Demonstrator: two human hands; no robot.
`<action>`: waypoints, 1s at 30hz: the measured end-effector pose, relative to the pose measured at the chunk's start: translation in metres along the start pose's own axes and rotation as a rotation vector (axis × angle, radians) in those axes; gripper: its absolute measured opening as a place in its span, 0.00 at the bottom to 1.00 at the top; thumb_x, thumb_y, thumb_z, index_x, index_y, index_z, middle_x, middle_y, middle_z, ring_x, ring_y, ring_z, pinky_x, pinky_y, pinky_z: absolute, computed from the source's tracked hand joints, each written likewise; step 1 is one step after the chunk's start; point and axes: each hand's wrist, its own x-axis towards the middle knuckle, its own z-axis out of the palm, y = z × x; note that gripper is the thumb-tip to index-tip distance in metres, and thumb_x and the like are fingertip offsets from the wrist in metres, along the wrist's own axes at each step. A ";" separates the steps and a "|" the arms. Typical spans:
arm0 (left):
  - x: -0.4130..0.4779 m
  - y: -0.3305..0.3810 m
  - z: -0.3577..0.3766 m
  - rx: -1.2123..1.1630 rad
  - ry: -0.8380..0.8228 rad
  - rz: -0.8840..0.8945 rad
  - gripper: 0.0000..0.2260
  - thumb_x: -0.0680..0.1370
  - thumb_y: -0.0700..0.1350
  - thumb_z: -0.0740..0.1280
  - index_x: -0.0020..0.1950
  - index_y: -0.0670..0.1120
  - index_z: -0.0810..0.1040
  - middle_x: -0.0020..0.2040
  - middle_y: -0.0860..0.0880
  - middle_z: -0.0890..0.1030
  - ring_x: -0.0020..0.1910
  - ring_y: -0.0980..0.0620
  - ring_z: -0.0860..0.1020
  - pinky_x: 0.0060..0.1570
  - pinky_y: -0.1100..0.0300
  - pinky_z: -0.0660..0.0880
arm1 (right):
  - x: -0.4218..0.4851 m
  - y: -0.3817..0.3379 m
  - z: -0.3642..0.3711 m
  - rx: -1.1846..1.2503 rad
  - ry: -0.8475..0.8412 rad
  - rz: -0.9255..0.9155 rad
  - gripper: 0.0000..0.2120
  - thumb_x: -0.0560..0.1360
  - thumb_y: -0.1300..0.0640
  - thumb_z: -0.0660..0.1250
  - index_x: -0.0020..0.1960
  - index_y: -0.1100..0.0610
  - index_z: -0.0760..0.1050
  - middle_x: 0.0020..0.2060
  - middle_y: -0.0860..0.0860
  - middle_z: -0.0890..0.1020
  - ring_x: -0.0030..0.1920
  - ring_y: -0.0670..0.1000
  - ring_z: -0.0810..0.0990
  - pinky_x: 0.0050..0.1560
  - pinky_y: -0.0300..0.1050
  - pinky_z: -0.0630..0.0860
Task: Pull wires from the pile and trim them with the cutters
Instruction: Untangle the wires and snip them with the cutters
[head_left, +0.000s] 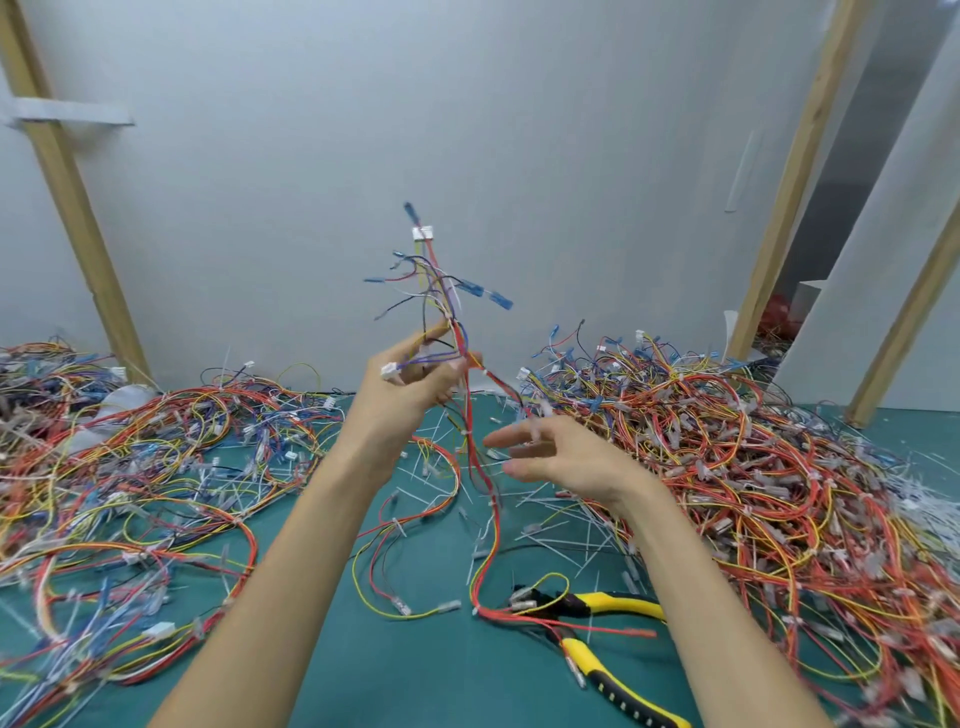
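Where wires (727, 457) part: smooth teal mat (415, 670) is exposed.
Room: grey wall (467, 130), braced by wooden studs (72, 208).
Left hand (405, 389): wire bundle (441, 291) is gripped.
Right hand (556, 452): fingers are spread loosely.

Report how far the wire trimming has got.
Done: white offcuts litter the green mat, so some trimming looks finished. In hand: the left hand grips a wire bundle held up; the right hand is open beside its hanging strands, and the cutters lie on the mat, not yet picked up. Left: the large pile on the right.
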 end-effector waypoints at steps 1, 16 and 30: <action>0.000 -0.002 0.000 0.053 -0.014 0.016 0.18 0.77 0.38 0.69 0.67 0.48 0.75 0.52 0.42 0.85 0.47 0.54 0.79 0.49 0.63 0.75 | -0.002 -0.003 -0.004 -0.092 -0.001 0.004 0.16 0.77 0.68 0.66 0.60 0.51 0.79 0.58 0.49 0.81 0.57 0.47 0.79 0.54 0.36 0.76; 0.001 -0.014 0.012 0.629 -0.047 0.351 0.18 0.73 0.40 0.73 0.61 0.54 0.79 0.59 0.49 0.72 0.59 0.57 0.72 0.54 0.71 0.69 | -0.001 -0.032 0.012 0.502 0.127 -0.152 0.19 0.79 0.63 0.65 0.68 0.51 0.69 0.48 0.50 0.86 0.40 0.56 0.86 0.40 0.48 0.82; -0.005 -0.034 -0.017 0.701 -0.627 -0.423 0.28 0.77 0.50 0.69 0.75 0.49 0.62 0.61 0.49 0.78 0.56 0.47 0.80 0.61 0.50 0.75 | -0.002 -0.021 -0.022 1.069 0.495 -0.254 0.17 0.81 0.70 0.57 0.58 0.49 0.73 0.43 0.53 0.86 0.40 0.56 0.86 0.38 0.47 0.83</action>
